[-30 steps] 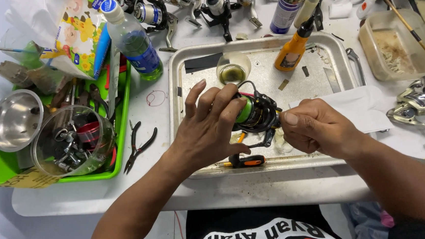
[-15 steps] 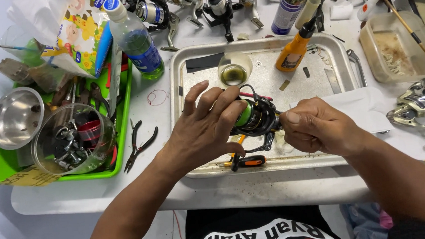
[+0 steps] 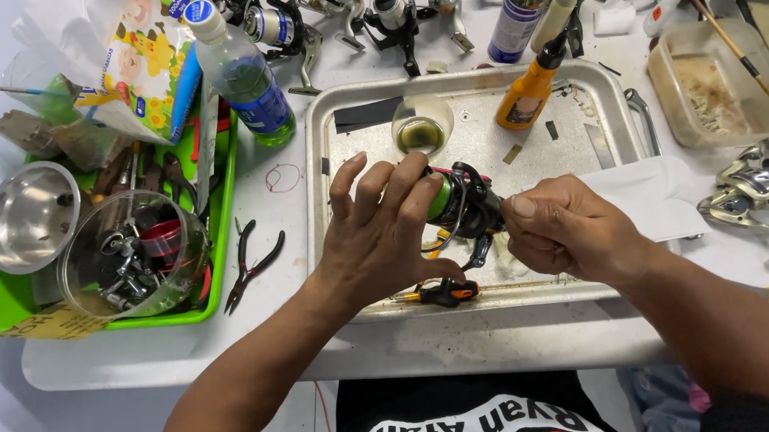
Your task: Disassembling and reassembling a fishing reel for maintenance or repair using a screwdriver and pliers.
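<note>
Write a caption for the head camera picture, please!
Both hands hold a black-and-green fishing reel over a metal tray.

White worktable (cluttered), pale tiled floor beneath.

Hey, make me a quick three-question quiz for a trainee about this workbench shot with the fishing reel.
1. True or false: both the left hand and the right hand are on the black and green fishing reel.
2. Which thing stands upright in the metal tray? A. orange squeeze bottle B. black pliers C. steel bowl
3. Fill in: the small orange-handled screwdriver lies at the tray's ____ edge, below the hands.

Key: 1 true. 2 A; the pliers lie on the white table left of the tray, and the bowl sits in the green bin. 3 near (front).
</note>
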